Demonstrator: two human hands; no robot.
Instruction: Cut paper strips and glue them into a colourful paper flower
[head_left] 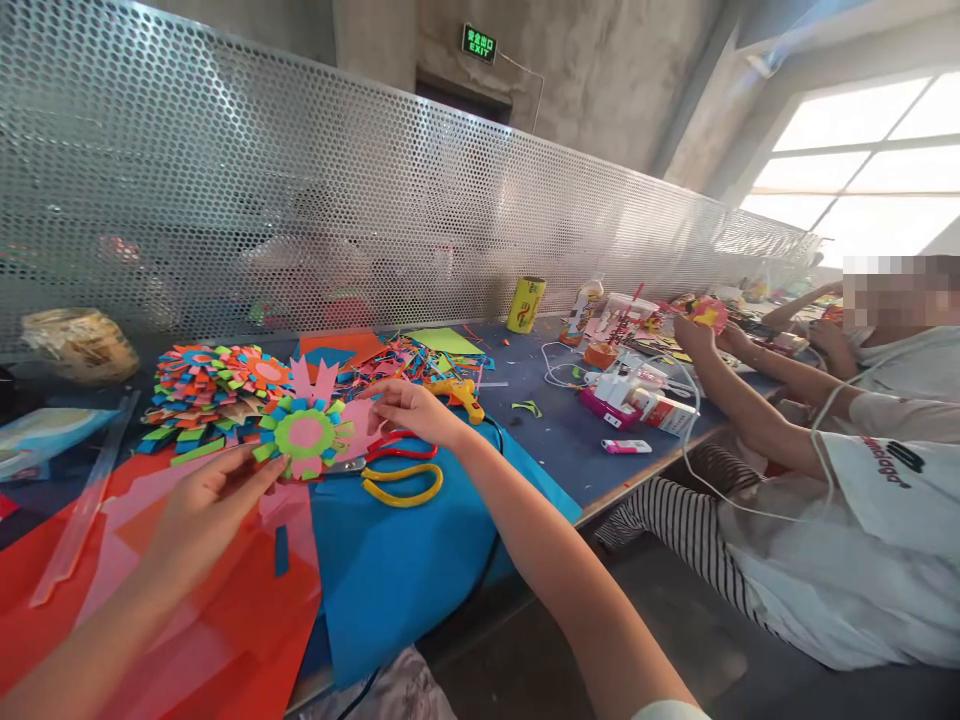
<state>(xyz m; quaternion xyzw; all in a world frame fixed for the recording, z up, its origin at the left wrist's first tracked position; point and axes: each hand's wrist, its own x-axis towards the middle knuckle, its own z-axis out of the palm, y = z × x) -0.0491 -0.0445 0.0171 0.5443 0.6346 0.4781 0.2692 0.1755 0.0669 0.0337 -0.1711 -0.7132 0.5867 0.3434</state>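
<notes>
A paper flower [309, 436] with a pink centre, green ring and blue, green and pink petals is pinched at its lower left edge by my left hand [225, 490]. My right hand [411, 408] has its fingers closed on a pink paper piece [361, 425] at the flower's right side. Whether that piece is joined to the flower, I cannot tell. Just below my right hand lie scissors [405, 487] with one red and one yellow handle, blades partly hidden. A yellow hot glue gun [461, 398] rests behind my right wrist.
Stacked paper flowers [225, 375] stand behind my left hand. Red paper [262, 620], blue paper [405, 580] and a clear ruler [86, 510] lie in front. Behind are paper scraps [390, 365], a yellow can [526, 305] and a perforated metal screen [300, 150]. A co-worker [810, 530] sits at right.
</notes>
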